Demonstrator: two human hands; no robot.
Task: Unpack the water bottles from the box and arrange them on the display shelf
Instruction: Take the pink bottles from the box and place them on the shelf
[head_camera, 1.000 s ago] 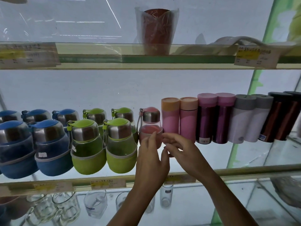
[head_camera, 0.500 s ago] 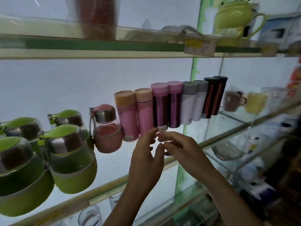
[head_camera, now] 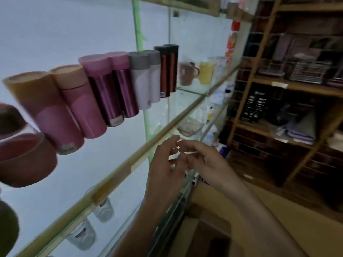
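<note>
The round red bottle (head_camera: pixel 24 160) and the tall pink bottles (head_camera: pixel 55 115) stand packed tight on the shelf (head_camera: pixel 115 175). My left hand (head_camera: pixel 165 173) and right hand (head_camera: pixel 209 162) hang by its front edge, fingers (head_camera: pixel 168 143) loose and holding nothing. If I reach down for what looks like the box (head_camera: pixel 209 217) without looking, my arm could bump the shelf and tip a bottle off.

On the glass display shelf (head_camera: pixel 130 162) tall bottles stand in a row, lids on, in pairs that touch: two pink bottles (head_camera: pixel 55 117) with tan lids, two shiny purple bottles (head_camera: pixel 105 97) with pink lids, two white bottles (head_camera: pixel 141 86) with grey lids, two dark red bottles (head_camera: pixel 164 73) with black lids. A round pink bottle (head_camera: pixel 22 156) stands at the shelf's left end — blurry and partly cut off.
</note>
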